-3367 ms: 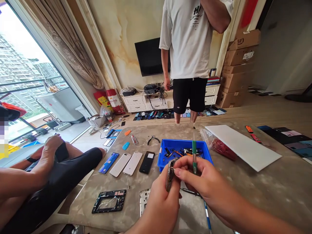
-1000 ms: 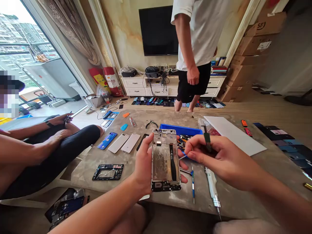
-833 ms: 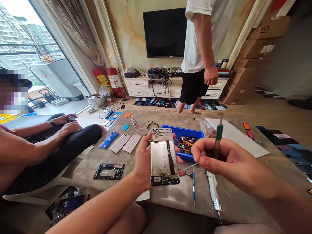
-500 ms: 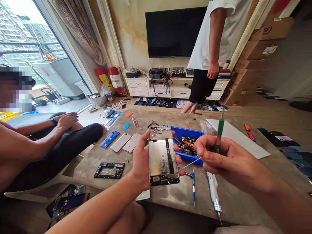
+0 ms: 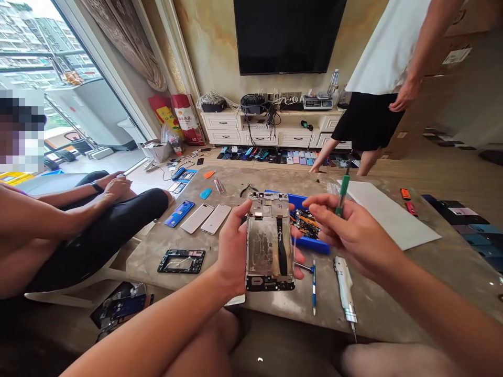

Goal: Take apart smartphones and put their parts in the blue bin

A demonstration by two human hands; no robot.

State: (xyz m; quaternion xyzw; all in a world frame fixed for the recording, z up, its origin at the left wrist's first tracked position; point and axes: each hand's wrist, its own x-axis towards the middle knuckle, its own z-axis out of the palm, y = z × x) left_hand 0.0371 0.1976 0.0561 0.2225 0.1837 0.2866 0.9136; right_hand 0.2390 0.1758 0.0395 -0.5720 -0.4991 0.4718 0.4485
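An opened phone [image 5: 267, 246] with a bare metal inside and a black flex strip is held upright in my left hand [image 5: 232, 246], its thumb on the left edge and fingers around the right. My right hand [image 5: 346, 225] is closed around a green-handled tool [image 5: 343, 195], thumb and index finger pinched together, to the right of the phone. Behind both hands stands a blue tray [image 5: 320, 246] of small parts and flex cables. Left of the phone lie a black phone frame [image 5: 162, 264], two pale phones [image 5: 215, 219] and a blue phone [image 5: 179, 213].
A white electric screwdriver [image 5: 345, 288] and a blue pen-like tool [image 5: 314, 288] lie near the table's front edge. A white sheet [image 5: 387, 214] is at the right. One person [image 5: 74, 214] sits at the left; another [image 5: 377, 99] stands beyond the table.
The thin white strip between my right hand and the phone no longer shows. My right hand has risen slightly. The standing person has moved right, and the view has shifted.
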